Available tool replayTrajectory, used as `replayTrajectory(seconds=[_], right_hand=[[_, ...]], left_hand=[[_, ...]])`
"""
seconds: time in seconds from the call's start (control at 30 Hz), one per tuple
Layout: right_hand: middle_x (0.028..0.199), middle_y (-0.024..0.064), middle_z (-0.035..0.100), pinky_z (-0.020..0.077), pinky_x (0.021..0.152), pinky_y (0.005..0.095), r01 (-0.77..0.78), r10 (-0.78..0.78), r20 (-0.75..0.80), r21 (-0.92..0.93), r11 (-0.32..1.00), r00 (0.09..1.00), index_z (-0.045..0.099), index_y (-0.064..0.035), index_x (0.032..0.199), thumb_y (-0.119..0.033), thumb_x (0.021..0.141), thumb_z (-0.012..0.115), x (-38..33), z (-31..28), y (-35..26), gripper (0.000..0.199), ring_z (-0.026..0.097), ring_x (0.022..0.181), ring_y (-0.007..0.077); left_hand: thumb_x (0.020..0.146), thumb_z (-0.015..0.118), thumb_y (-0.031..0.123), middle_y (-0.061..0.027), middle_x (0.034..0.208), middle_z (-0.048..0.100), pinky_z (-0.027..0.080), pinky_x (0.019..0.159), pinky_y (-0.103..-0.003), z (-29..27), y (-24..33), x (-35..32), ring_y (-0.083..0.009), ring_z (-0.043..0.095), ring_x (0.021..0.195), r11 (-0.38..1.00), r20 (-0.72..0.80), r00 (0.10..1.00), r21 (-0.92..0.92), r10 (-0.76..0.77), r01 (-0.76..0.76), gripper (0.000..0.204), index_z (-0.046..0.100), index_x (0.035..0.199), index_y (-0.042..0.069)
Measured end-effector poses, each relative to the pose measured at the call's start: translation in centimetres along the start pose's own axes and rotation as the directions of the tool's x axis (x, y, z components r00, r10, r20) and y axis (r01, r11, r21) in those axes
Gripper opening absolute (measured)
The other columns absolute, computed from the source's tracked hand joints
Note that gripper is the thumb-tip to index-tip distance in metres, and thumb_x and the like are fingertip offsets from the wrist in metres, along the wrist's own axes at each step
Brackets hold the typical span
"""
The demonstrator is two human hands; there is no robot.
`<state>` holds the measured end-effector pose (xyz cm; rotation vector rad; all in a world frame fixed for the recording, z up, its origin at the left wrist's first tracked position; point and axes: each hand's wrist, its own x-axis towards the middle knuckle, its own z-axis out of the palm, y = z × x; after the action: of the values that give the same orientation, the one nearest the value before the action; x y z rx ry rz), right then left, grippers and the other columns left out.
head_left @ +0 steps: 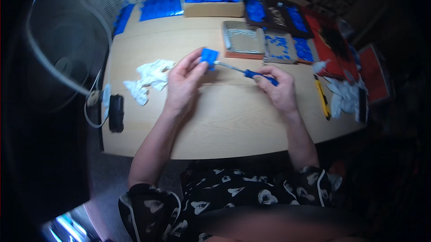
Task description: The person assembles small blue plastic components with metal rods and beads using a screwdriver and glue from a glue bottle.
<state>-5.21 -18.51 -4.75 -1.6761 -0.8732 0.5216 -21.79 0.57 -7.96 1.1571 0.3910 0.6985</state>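
Note:
Above the middle of the table, my left hand (185,72) pinches a small flat blue plastic piece (209,56) between thumb and fingers. My right hand (279,90) is closed round the blue handle of a screwdriver (248,73). Its metal shaft points left, and the tip meets the right edge of the blue piece, where a small shiny bit of metal shows. What that bit is, I cannot make out. Beyond my hands stand a shallow box of small metal parts (226,39) and a smaller box with little blue pieces (268,58).
A cardboard box (211,10) heaped with blue pieces stands at the back, beside a row of blue pieces (160,8). A dark tray (287,29) is at back right. White cloth (155,74) lies left, a yellow cutter knife (322,96) right, a black object (116,113) by the left edge.

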Motion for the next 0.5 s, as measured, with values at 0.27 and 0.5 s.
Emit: replayTrajectory(seconds=[0.27,0.5], right_hand=[[0.075,-0.0047,0.061,0.0409,0.059,0.0178,0.039,-0.04,0.042,0.016,0.999,0.998,0.071,-0.0023,0.101,-0.014,0.09,0.074,0.1,0.1,-0.2,0.016,0.052,0.067,0.0012],[0.073,-0.004,0.058,0.0374,0.055,0.018,-0.121,0.115,0.045,0.174,0.977,0.992,0.069,-0.0026,0.1,-0.016,0.092,0.07,-1.7,-2.4,-0.6,0.015,0.048,0.062,0.0008]], left_hand=[[0.097,0.062,0.006,-0.012,0.121,0.067,0.049,0.096,-0.025,0.2,-0.2,-0.4,-0.0114,0.064,0.107,0.999,-0.065,0.998,-0.04,-0.003,0.0,0.047,0.047,0.141,-0.005],[0.097,0.064,0.008,-0.0074,0.118,0.067,0.051,0.091,-0.024,-0.6,0.1,-0.1,-0.0082,0.064,0.1,0.99,-0.17,0.985,-0.138,-0.025,0.001,0.046,0.05,0.14,-0.003]])
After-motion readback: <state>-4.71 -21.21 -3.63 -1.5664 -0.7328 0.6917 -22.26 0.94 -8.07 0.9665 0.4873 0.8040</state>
